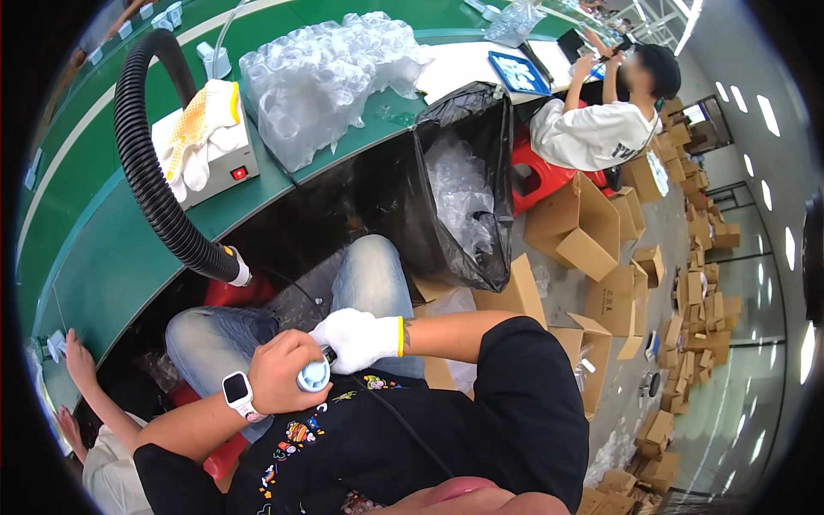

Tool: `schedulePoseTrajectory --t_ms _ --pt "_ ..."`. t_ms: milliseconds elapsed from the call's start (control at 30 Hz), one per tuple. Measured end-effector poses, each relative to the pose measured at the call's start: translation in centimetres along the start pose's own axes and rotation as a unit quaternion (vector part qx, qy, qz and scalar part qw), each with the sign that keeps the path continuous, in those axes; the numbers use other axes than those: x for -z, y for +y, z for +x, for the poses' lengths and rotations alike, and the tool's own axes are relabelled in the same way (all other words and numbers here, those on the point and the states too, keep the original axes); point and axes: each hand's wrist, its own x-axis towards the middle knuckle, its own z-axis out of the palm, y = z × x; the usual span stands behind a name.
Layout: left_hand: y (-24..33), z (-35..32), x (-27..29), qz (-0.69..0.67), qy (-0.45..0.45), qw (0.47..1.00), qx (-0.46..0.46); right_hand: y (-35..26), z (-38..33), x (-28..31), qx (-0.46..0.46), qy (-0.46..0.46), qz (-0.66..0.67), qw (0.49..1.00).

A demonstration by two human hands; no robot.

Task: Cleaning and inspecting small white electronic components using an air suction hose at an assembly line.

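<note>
In front of my lap, my bare left hand [287,374], with a white watch [236,389] on its wrist, is closed around a light blue plastic part [314,376] with a round end. Touching it is my right hand [354,340], in a white knit glove with a yellow cuff. Its fingers are curled by a small dark piece [329,354] beside the blue part. I cannot make out exactly what the right fingers grip. A thin black cable [399,421] runs from near the right hand down across my shirt.
A black ribbed hose [137,137] arches over the green bench [94,249]. A glove [199,129] lies on a white box [225,172]. Bagged clear plastic [318,81] sits behind. A black bin bag [421,206], open cartons [573,225] and a seated co-worker [601,129] are to the right; another person's hand [81,365] is left.
</note>
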Motion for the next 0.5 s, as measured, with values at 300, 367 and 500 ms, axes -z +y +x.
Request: schedulePoseTrajectory --t_ms 300,367,500 --pt "-4.0 -0.5 -2.6 -0.007 0.121 0.990 -0.074 -0.1 0.7 1.6 -0.028 0.010 -0.090 0.995" --pt "-4.1 0.0 -2.8 -0.008 0.148 0.987 -0.054 0.3 1.2 2.2 -0.021 0.014 -0.108 0.994" --pt "-5.1 -1.0 -1.8 -0.175 0.173 0.953 0.177 0.4 1.9 3.1 0.026 0.074 0.024 0.997"
